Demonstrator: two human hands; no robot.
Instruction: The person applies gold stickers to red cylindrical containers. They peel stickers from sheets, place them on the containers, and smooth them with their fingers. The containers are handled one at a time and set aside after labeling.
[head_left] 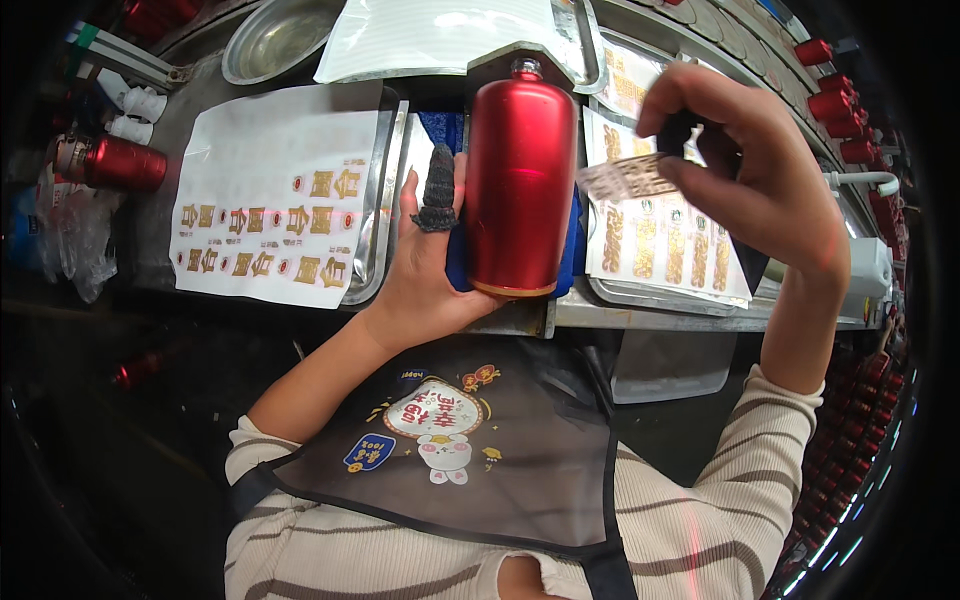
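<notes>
A glossy red bottle (522, 190) with a metallic neck lies on blue cloth (567, 250) at the bench's front edge, neck pointing away from me. My left hand (425, 270) cradles its lower left side, thumb at the base and fingers along the side. A black cot (437, 190) covers one of those fingers. Right of the bottle, my right hand (755, 165) is raised, pinching a small decal strip (630, 180) with gold-brown marks between thumb and fingers. The strip is slightly blurred and its near end comes close to the bottle. A black cot is on this hand too.
A decal sheet (270, 130) with gold characters lies on a metal tray at left; more gold decal sheets (665, 255) lie at right. Behind are a metal bowl (275, 45) and white sheet (430, 40). Another red bottle (125, 163) stands far left, with several at the right edge.
</notes>
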